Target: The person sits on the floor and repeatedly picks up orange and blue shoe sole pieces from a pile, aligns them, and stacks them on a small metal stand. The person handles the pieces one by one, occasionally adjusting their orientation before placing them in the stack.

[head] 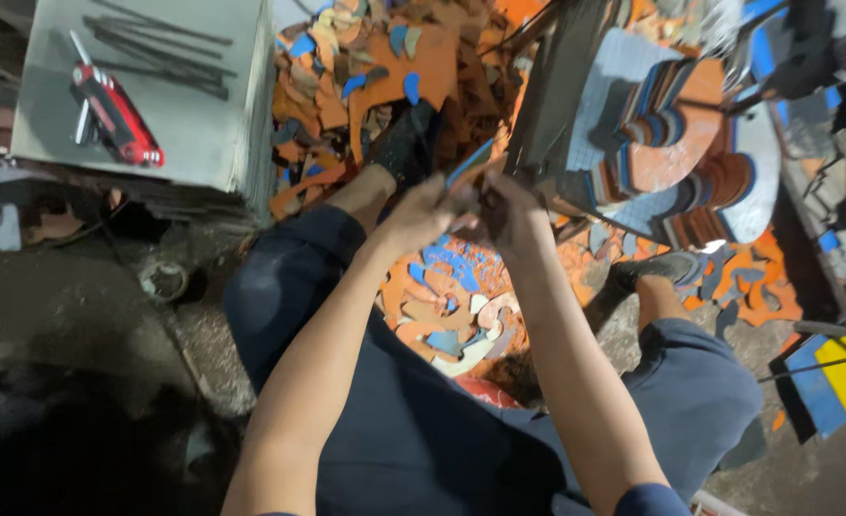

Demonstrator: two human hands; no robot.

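My left hand and my right hand meet in front of me, both pinching a thin flat cut piece that is blue on one face and orange-brown on the other. The piece is held just left of a round board carrying fanned stacks of blue, orange and brown curved cut pieces. Below the hands, between my knees, lies a pile of orange, blue and cream offcuts. My fingers hide most of the held piece.
A grey slab at upper left carries a red multi-tool and dark metal rods. More orange and blue scraps are heaped beyond my black shoe. Yellow and blue sheets lie at the right.
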